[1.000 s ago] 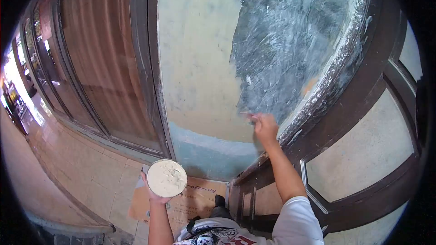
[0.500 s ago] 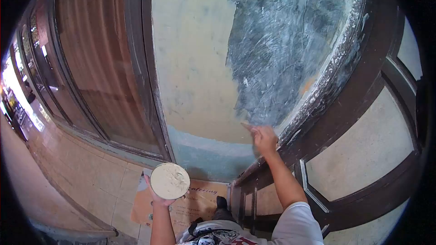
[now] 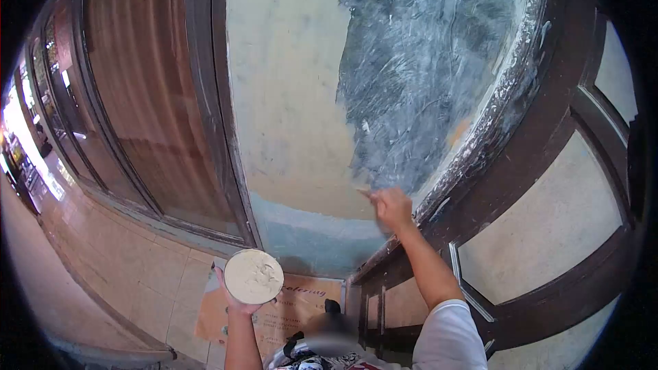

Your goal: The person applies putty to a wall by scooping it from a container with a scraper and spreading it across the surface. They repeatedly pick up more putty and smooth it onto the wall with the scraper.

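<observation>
Low on the left, my left hand [image 3: 236, 301] is wrapped from beneath round a round tub of putty [image 3: 250, 275]. The cream paste nearly fills it, and its surface is scooped and ridged on the right side. My right hand [image 3: 393, 208] is closed on a putty knife [image 3: 364, 192], of which only a narrow tan end shows beyond the fingers. The knife is at the wall [image 3: 295, 123], by the lower tip of a dark grey, streaked patch [image 3: 418, 75]. Whether the blade touches the surface is hard to tell.
A brown-framed window with a curtain [image 3: 144, 82] borders the wall on the left. A dark panelled door [image 3: 507, 247] stands close on the right, beside my arm. On the tiled floor [image 3: 151, 267] lies an orange printed sheet [image 3: 301, 308] under my foot.
My right hand and the putty knife have shifted slightly left and down. The tub in my left hand sits slightly left of where it was; the whole view has moved a little too.
</observation>
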`<action>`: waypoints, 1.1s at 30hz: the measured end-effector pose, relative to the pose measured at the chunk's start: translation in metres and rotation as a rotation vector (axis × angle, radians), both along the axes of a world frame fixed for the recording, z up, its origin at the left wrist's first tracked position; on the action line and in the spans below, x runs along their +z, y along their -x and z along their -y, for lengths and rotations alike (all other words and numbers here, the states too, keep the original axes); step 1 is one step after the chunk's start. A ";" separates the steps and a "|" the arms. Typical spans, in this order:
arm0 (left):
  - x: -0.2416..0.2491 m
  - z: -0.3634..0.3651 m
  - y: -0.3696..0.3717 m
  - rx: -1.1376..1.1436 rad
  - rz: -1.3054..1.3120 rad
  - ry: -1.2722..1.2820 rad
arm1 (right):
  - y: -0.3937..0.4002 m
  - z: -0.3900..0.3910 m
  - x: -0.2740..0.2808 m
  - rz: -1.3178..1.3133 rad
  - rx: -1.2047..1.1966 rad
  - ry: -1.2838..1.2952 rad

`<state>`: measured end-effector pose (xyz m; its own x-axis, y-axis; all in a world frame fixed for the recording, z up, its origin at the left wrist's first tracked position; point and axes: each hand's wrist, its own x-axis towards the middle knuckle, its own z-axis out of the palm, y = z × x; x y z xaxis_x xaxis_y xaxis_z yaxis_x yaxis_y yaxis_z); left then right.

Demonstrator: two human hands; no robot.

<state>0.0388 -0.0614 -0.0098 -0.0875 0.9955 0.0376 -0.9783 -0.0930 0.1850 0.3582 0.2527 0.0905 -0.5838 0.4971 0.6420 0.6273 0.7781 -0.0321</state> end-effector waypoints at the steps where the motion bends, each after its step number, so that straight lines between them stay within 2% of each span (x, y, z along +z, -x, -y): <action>1: -0.002 0.000 0.000 0.012 0.018 0.027 | 0.001 -0.005 0.026 -0.208 -0.038 -0.101; 2: -0.003 0.000 0.000 0.024 0.035 0.054 | 0.001 -0.007 0.047 -0.417 -0.075 -0.203; 4: 0.003 0.000 -0.003 0.015 0.060 0.016 | 0.000 -0.004 0.057 -0.442 -0.080 -0.233; 6: 0.008 0.001 -0.007 0.066 0.149 0.113 | 0.003 0.004 0.028 -0.307 0.072 -0.152; 7: -0.002 0.001 -0.004 -0.015 0.056 0.023 | 0.007 0.001 -0.001 -0.243 0.157 -0.102; 8: -0.005 0.001 -0.004 -0.013 0.057 0.019 | 0.006 0.002 -0.008 -0.242 0.159 -0.106; 10: -0.005 -0.004 0.000 -0.085 0.034 -0.124 | 0.006 -0.007 -0.014 0.049 0.084 -0.083; 11: 0.000 -0.004 -0.001 -0.041 0.026 -0.081 | 0.004 -0.021 -0.006 0.019 -0.037 -0.118; 12: 0.007 -0.003 -0.003 -0.041 0.025 -0.080 | 0.004 -0.024 0.011 0.019 -0.037 -0.117; 14: 0.021 0.000 -0.007 0.000 0.061 -0.022 | 0.002 -0.014 0.051 -0.468 -0.005 -0.225; 16: 0.017 0.000 -0.002 -0.006 0.003 -0.069 | -0.003 -0.011 0.035 -0.425 -0.044 -0.213; 18: 0.007 0.002 0.001 -0.030 -0.038 -0.084 | -0.005 -0.009 -0.012 -0.208 0.101 -0.094; 19: 0.016 0.003 -0.003 0.027 -0.013 0.013 | -0.002 -0.002 -0.021 -0.111 0.057 -0.031; 22: 0.017 0.002 -0.004 -0.002 -0.005 -0.041 | 0.000 -0.023 -0.005 -0.180 -0.031 -0.164; 23: 0.018 0.002 -0.005 0.017 -0.022 -0.034 | 0.007 -0.010 0.038 -0.311 0.020 -0.259; 24: 0.016 0.003 -0.006 0.018 -0.019 -0.032 | 0.005 -0.006 0.054 -0.309 0.021 -0.257; 26: 0.011 0.004 -0.005 0.052 -0.032 0.000 | -0.001 -0.004 0.069 -0.471 -0.011 -0.231; 28: 0.007 0.003 -0.003 0.043 -0.029 -0.033 | -0.002 -0.009 0.036 -0.375 0.047 -0.236; 30: 0.005 0.005 -0.006 0.032 -0.016 -0.064 | -0.001 -0.003 -0.002 -0.010 0.120 -0.068; 31: 0.009 0.006 -0.008 0.025 0.020 -0.073 | -0.001 -0.013 -0.022 0.020 0.137 -0.126; 32: 0.012 0.005 -0.009 0.020 0.052 -0.084 | 0.001 -0.017 -0.011 0.020 0.143 -0.133; 33: 0.013 0.006 -0.009 0.030 0.048 -0.092 | 0.003 -0.021 0.007 -0.093 0.057 -0.117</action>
